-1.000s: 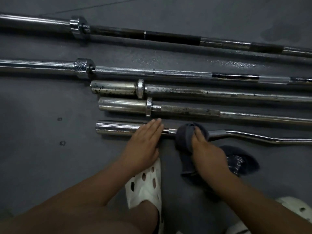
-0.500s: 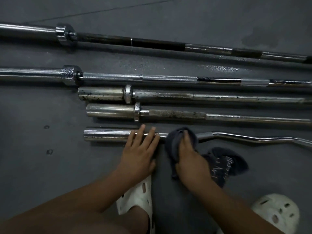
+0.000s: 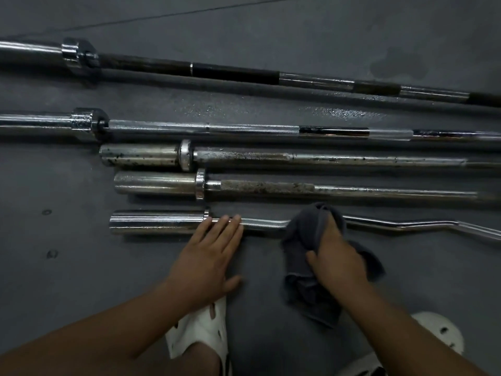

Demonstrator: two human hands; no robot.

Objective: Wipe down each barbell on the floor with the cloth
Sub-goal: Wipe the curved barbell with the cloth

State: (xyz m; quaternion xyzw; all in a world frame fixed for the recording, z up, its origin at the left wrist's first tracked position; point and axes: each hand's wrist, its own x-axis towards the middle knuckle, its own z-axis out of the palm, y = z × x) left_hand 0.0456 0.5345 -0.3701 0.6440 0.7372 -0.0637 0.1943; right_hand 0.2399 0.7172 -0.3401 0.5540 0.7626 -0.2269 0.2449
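So the curl bar (image 3: 265, 225) is the nearest one, lying flat on the dark grey floor (image 3: 81, 267) and running left to right. Its fat chrome sleeve (image 3: 157, 222) sits at the left end and the wavy shaft heads off to the right. The cloth (image 3: 301, 240) is a dark grey rag bunched over the shaft right where the first bend starts, with the rest of it trailing down onto the floor toward the person. The right hand (image 3: 336, 256) is on top of it, fingers curled over the wad and around the bar, thumb tucked on the near side, so it's properly gripping cloth and bar together. The left hand (image 3: 208, 256) lies flat, palm down, fingers straight and close together. Its fingertips (image 3: 235, 219) rest on the shaft just right of the collar, and the thumb sticks out sideways over the floor. Both forearms come in from the bottom edge. Behind the curl bar, close and parallel, there's the rusty bar (image 3: 352, 189) with a crusty patch on its grip, then the spotted bar (image 3: 352, 158) with dark specks on its sleeve. Then comes the longer chrome bar (image 3: 244, 128), and well apart at the back the dark bar (image 3: 233, 70), angled slightly. A white clog (image 3: 200, 327) shows under the left wrist and another, the right clog (image 3: 439, 332), sits by the right forearm.
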